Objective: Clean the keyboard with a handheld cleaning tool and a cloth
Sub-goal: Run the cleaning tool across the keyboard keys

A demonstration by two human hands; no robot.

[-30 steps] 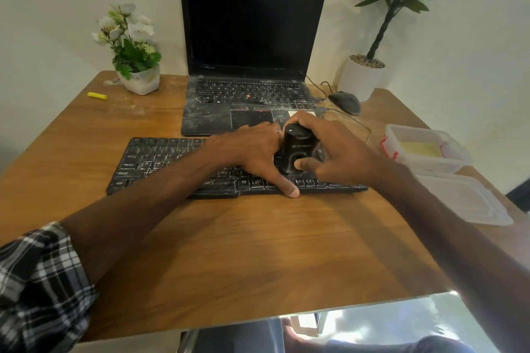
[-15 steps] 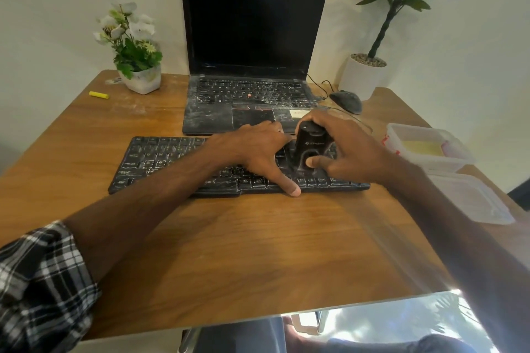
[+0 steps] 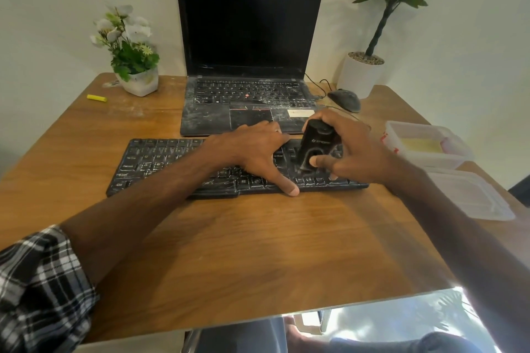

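The keyboard [image 3: 160, 160] is black, full-size and pretty grimy, with whitish dust smeared over the keys. It lies flat on the wooden table [image 3: 258, 252], long side across, just in front of the laptop [image 3: 246, 94]. The cleaning tool [image 3: 317, 140] is a small black gadget with a rounded top and a grey logo. It stands nearly upright on the keyboard's right part, gripped by the right hand [image 3: 352, 149]. The left hand [image 3: 252, 149] rests flat on the keys beside it.

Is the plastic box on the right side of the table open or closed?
Open. The plastic box has no lid on it; a clear lid lies flat on the table beside it.
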